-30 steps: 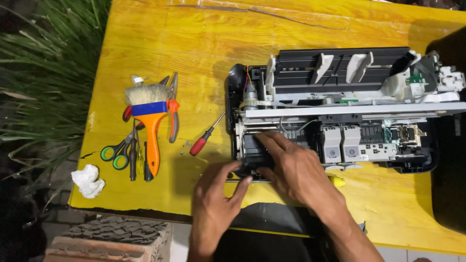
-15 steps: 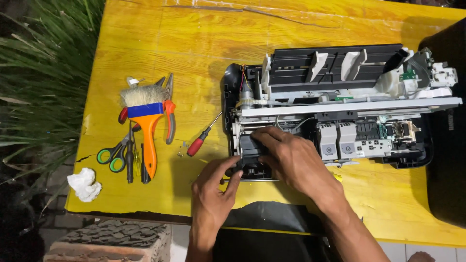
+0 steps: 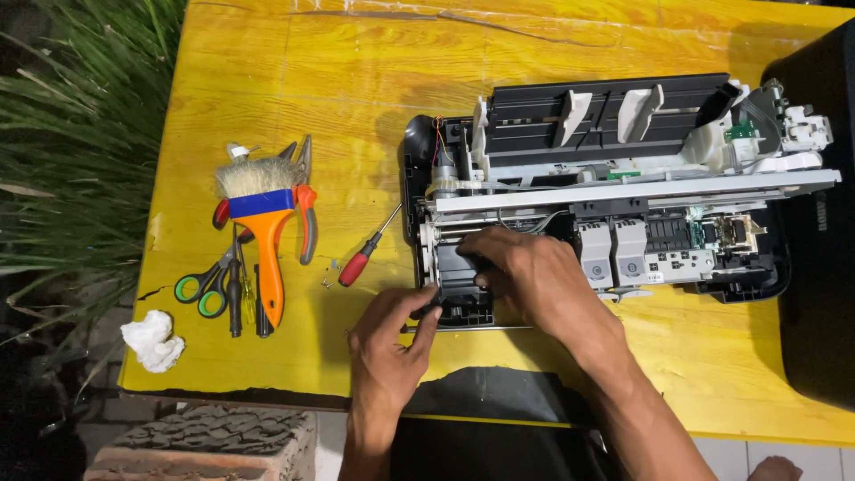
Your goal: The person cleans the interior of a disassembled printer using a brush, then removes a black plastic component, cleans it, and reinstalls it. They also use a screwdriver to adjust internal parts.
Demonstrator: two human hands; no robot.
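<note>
Opened printer point(image 3: 623, 178) sits on the yellow worktop point(image 3: 267, 89), right of centre. Left hand point(image 3: 387, 343) reaches up, fingertips pinching the black front-left corner part point(image 3: 459, 285). Right hand point(image 3: 534, 272) lies palm-down, fingers curled on it; grip hidden, can't tell.

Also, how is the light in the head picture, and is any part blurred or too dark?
Head view: sharp overall; hard light from above brightens the yellow wooden table and the opened black and white printer; soft glare on the wood; the black area at the right edge and the left margin are too dark to read.
</note>
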